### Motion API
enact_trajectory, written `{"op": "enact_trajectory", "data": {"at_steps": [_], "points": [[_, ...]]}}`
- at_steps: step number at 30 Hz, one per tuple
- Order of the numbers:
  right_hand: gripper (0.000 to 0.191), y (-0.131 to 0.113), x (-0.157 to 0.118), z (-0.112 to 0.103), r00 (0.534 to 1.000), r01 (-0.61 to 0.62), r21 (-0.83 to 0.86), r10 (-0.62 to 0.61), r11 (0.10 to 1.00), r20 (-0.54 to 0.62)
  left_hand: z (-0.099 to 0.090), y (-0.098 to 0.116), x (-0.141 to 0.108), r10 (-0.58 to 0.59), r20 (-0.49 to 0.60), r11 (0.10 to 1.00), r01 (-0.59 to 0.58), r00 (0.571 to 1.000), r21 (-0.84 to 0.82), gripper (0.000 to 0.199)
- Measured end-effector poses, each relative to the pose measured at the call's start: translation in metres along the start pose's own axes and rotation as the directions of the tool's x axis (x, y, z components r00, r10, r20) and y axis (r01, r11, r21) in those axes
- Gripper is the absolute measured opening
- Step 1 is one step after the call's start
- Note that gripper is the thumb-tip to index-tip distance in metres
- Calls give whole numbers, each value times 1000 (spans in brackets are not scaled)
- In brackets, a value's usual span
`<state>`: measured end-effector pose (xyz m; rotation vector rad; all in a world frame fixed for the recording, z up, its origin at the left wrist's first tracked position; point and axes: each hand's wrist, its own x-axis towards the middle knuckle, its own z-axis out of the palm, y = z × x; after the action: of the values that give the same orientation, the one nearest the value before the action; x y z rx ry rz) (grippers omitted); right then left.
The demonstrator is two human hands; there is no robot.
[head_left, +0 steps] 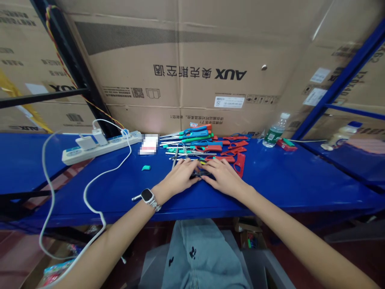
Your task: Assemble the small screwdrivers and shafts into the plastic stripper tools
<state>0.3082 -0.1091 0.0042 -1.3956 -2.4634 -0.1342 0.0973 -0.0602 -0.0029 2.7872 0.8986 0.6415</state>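
My left hand and my right hand meet over the front middle of the blue table. Their fingers are bent and closed around a small dark, shiny part, mostly covered, whose kind I cannot make out. Just beyond the fingers lies a pile of long-nosed lighters with blue, green and red handles, among them a blue lighter. Loose red handle shells lie at the pile's right, one red shell close to my right hand. A small green plastic piece rests left of my left hand.
A white power strip with plugged-in chargers and a trailing white cable is at the left. A water bottle and a red box stand at the right. Large cardboard boxes wall off the back, between blue frame posts.
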Motion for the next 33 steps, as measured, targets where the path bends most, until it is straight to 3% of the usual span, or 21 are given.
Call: {"op": "enact_trajectory", "data": {"at_steps": [4, 10, 16, 20, 23, 27, 33], "points": [[31, 5, 2, 3, 1000, 7, 38, -8, 999, 23, -19, -7, -16, -19, -32, 1000, 19, 999, -15, 25], [29, 6, -1, 5, 1000, 14, 48, -13, 999, -25, -44, -24, -64, -187, 37, 981, 185, 982, 52, 30], [26, -14, 21, 5, 998, 53, 84, -49, 995, -48, -38, -30, -73, -142, 44, 987, 137, 989, 89, 26], [21, -30, 44, 16, 993, 115, 220, -116, 969, -8, -35, -35, -70, -93, 31, 994, 92, 995, 51, 15], [20, -34, 56, 30, 995, 96, 341, -96, 935, -16, -34, -40, -70, -73, 13, 997, 73, 997, 23, 13], [20, -32, 56, 41, 997, 61, 371, -43, 927, -57, -32, -43, -71, -67, -25, 997, 66, 997, -27, 17], [20, -35, 51, 41, 997, 60, 345, -38, 937, -72, -27, -42, -73, -86, -59, 995, 83, 995, -58, 23]]}}
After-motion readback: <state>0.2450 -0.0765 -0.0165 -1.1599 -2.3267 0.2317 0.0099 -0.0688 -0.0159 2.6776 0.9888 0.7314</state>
